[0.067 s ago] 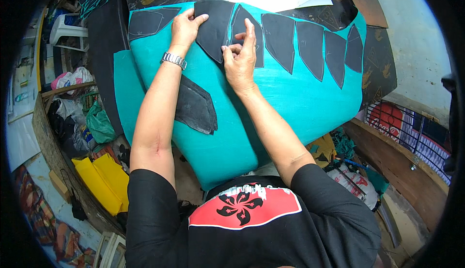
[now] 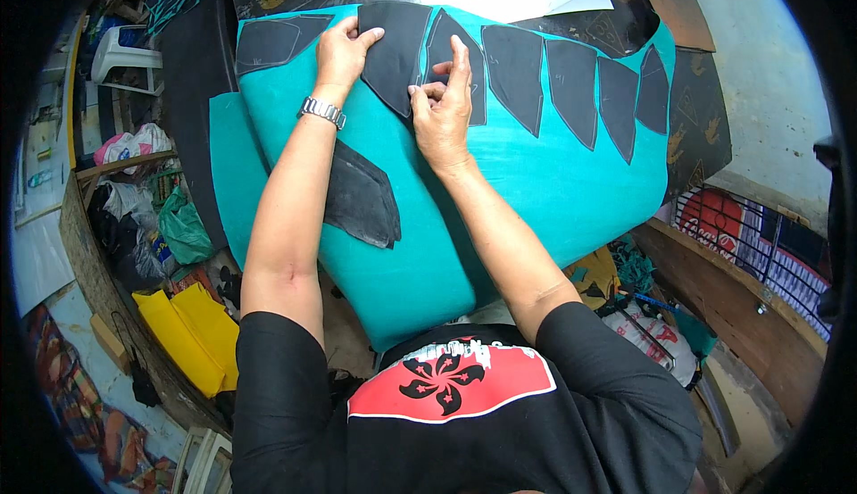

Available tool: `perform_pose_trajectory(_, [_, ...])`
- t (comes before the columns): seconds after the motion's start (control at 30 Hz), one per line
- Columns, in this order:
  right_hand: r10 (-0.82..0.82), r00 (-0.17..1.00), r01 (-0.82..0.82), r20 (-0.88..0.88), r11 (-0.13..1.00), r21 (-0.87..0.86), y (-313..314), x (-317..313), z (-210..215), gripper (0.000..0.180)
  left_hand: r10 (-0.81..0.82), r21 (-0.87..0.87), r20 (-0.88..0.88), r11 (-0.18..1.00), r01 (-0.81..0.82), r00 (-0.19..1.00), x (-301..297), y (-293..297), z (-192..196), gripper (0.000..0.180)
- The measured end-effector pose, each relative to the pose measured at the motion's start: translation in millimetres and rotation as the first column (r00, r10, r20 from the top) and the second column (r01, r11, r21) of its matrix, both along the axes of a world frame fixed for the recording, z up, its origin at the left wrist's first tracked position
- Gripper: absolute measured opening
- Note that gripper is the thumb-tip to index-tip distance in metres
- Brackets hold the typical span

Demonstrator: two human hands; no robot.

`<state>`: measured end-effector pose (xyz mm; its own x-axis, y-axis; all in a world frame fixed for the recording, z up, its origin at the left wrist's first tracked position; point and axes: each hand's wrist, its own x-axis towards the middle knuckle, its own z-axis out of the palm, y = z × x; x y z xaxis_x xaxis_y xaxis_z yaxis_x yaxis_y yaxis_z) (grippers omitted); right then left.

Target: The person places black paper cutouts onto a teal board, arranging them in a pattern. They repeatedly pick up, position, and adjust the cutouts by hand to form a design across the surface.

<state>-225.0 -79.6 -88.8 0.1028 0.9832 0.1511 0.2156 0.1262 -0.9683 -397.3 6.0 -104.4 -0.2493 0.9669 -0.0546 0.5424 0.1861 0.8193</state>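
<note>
left grip (image 2: 338,58) and right grip (image 2: 444,121) touch a black panel (image 2: 393,58)

- The black panel (image 2: 395,52) in the left hand (image 2: 341,58) slid slightly; its top edge dipped nearer the teal sheet's (image 2: 553,182) far edge.
- The left forearm (image 2: 295,195) shifted a touch toward the sheet's right edge, and its black sleeve (image 2: 282,360) moved likewise.

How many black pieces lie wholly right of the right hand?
4, in a row on the teal sheet: nearest piece, second piece, third piece, rightmost piece. None there seems hidden.
</note>
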Motion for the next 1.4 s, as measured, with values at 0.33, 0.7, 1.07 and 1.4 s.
perform_pose_trajectory(0.33, [-0.010, 0.999, 0.010, 0.038, 1.000, 0.007, 12.6, -2.4, -5.2, 0.093, 0.191, 0.009, 0.008, 0.981, -0.192, 0.981, 16.3, 8.6, 3.7, 0.052])
perform_pose_trajectory(0.7, [0.027, 0.998, -0.022, 0.058, 0.996, -0.082, 16.8, 0.3, -2.6, 0.090, 0.176, 0.049, -0.142, 0.984, -0.171, 0.974, 24.5, 5.5, 14.5, 0.060])
perform_pose_trajectory(1.07, [0.007, 0.992, -0.021, -0.125, 0.994, -0.108, 15.9, 2.0, -8.3, 0.090, 0.183, 0.004, -0.190, 0.983, -0.186, 0.965, 21.6, 11.0, 14.6, 0.057])
perform_pose_trajectory(1.4, [0.068, 0.995, -0.067, 0.079, 0.997, -0.023, 15.8, 2.6, 4.2, 0.089, -0.127, -0.009, -0.695, 0.986, 0.168, 0.707, 16.6, 37.1, 35.1, 0.052])
